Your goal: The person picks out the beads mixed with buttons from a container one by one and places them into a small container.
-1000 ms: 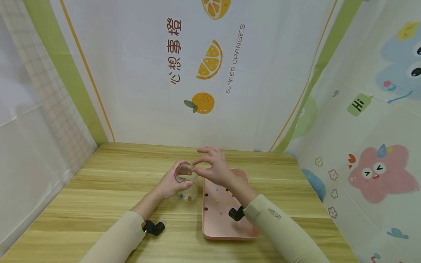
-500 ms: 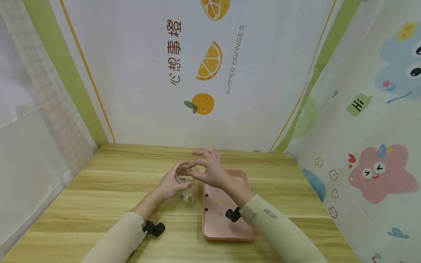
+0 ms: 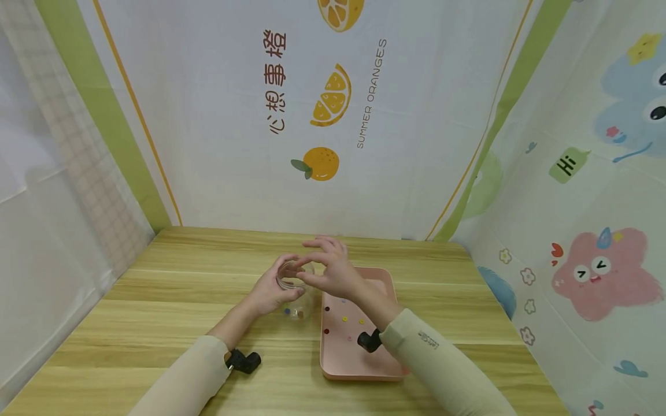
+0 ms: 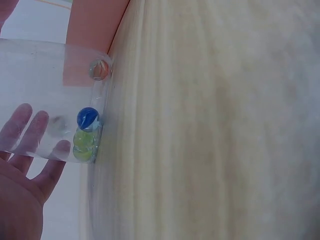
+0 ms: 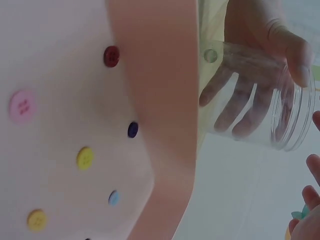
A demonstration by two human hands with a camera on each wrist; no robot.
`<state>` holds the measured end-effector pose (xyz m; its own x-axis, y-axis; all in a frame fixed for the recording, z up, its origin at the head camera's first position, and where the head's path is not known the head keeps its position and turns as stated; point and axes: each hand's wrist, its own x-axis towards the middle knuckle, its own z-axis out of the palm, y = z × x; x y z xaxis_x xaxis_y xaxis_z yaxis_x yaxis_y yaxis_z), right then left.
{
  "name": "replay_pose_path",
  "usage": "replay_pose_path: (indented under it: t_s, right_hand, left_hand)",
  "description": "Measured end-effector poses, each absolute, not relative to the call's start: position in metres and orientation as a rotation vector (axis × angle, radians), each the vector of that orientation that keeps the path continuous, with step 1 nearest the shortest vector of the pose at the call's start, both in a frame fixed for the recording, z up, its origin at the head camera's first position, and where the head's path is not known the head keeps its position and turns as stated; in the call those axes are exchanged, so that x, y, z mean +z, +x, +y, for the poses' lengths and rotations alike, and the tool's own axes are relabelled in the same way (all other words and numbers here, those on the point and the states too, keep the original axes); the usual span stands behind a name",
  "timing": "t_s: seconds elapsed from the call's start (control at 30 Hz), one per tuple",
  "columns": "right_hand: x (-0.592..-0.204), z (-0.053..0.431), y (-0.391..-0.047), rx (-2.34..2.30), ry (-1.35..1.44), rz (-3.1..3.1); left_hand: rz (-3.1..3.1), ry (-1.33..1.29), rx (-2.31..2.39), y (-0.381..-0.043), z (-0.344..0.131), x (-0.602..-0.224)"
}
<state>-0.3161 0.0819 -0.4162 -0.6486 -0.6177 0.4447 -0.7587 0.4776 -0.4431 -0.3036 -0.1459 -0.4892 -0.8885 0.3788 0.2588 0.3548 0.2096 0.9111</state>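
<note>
My left hand [image 3: 272, 290] grips a clear plastic jar [image 3: 306, 300] upright on the wooden table, fingers and thumb wrapped round its upper part. Glass marbles lie at the jar's bottom: a blue one [image 4: 87, 118], yellow-green ones [image 4: 84, 145] and an orange-streaked one [image 4: 98, 69]. A blurred pale marble [image 4: 57, 126] shows higher up inside the jar. Over the jar's open mouth is my right hand [image 3: 333, 268], its thumb and index fingertips slightly apart at the rim, with nothing visible between them; the other fingers are raised.
Right of the jar stands a shallow pink tray [image 3: 338, 364] under my right forearm. Small buttons are spread in it, including a dark red one [image 5: 111, 56], a pink one [image 5: 22, 106] and a yellow one [image 5: 85, 157]. A patterned cloth [image 3: 229, 173] hangs behind the table.
My right hand has moved left from the jar's right rim to over its mouth, and its thumb and index fingertips have parted. The left hand and jar have stayed put.
</note>
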Motion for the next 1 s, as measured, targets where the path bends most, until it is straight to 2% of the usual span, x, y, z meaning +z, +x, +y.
replay_pose_path:
  t_s: [0.77,1.0]
  right_hand:
    - [-0.421,0.140,-0.306,1.020,1.005,-2.591]
    - [-0.413,0.162,-0.291,0.667,0.973,-2.832]
  left_hand:
    - [2.524,0.705,1.734,-0.294,-0.162,-0.481]
    - [2.629,0.717,1.641,-0.284,-0.177,-0.465]
